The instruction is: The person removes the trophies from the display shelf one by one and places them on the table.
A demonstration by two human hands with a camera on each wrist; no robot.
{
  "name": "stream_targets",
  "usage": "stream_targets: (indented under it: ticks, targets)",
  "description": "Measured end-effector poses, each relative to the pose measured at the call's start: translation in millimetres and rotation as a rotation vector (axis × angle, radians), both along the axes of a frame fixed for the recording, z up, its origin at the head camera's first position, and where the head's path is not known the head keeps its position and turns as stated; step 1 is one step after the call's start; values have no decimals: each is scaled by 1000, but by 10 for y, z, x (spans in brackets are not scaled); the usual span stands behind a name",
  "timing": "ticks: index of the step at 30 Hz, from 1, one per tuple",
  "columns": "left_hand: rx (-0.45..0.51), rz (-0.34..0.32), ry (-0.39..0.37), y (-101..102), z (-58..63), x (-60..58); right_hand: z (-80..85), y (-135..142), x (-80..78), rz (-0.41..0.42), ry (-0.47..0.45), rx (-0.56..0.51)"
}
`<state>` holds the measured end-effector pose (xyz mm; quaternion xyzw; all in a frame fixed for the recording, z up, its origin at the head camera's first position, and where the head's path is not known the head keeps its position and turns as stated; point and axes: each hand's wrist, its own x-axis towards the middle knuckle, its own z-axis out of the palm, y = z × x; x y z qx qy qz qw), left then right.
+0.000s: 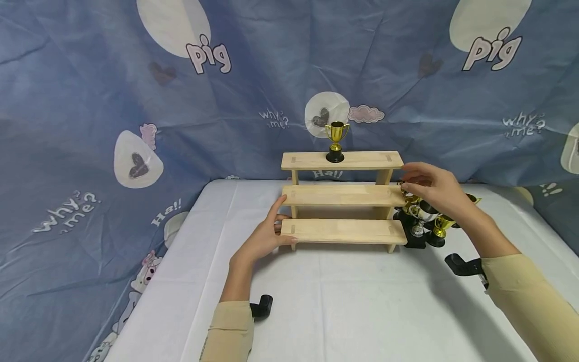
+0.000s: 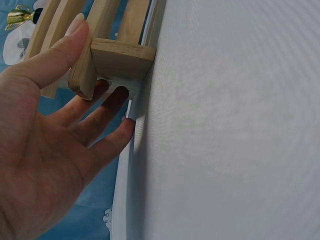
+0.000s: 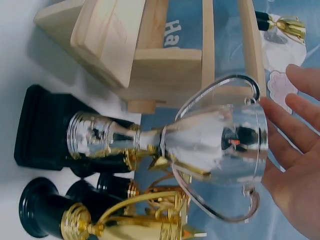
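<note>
A three-tier wooden display stand point(image 1: 344, 231) stands on the white-covered table. My left hand point(image 1: 262, 239) grips its left end, the thumb on the lowest board and the fingers around the board's end, as the left wrist view also shows. My right hand point(image 1: 431, 188) is at the stand's right end, beside the upper boards and over a cluster of small trophies. Its fingers look loosely bent with nothing held. In the right wrist view, a silver trophy cup point(image 3: 215, 140) on a black base stands before that hand, its rim close to the fingers. A gold trophy cup point(image 1: 336, 134) stands on the top board.
Several gold trophies point(image 1: 443, 223) crowd against the stand's right side, partly hidden by the right hand. A blue printed cloth point(image 1: 253, 60) hangs behind the table point(image 1: 344, 301). A black wrist mount point(image 1: 463, 265) juts from each sleeve.
</note>
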<state>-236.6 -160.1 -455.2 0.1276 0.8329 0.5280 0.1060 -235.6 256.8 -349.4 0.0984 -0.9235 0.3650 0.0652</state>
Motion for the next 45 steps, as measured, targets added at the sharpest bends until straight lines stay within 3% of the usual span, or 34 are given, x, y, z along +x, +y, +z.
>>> stream_targets:
  ticks: [24, 45]
  targets:
    - [17, -19, 35, 2, -3, -36, 160, -388, -331, 42, 18, -38]
    - [4, -5, 16, -9, 8, -11, 260, -632, -511, 56, 16, -79]
